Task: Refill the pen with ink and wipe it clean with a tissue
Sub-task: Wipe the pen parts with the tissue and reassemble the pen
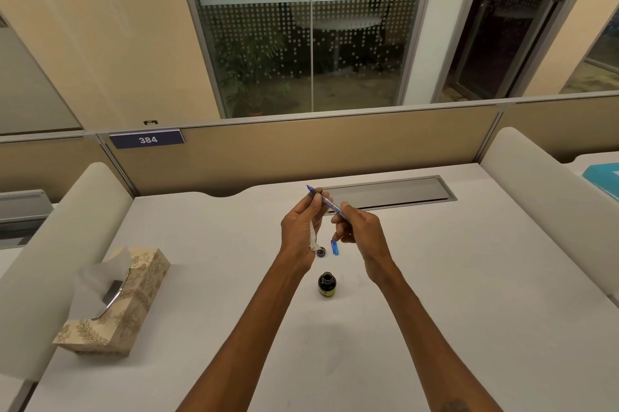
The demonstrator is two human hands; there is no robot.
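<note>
Both hands hold a blue pen point(325, 201) up above the desk, its far end pointing up and left. My left hand point(300, 227) pinches the pen near that far end and also holds a crumpled tissue point(313, 237) that hangs from its palm. My right hand point(360, 230) grips the pen's near end. Below the hands, a small dark ink bottle point(326, 284) stands open on the desk. Its cap point(321, 252) and the blue pen cap point(334, 247) lie just beyond it.
A patterned tissue box point(134, 294) with a tissue sticking out sits at the left of the white desk point(469, 294). A grey cable tray lid point(388, 192) runs along the back. Padded dividers flank both sides; a partition with the sign 384 stands behind.
</note>
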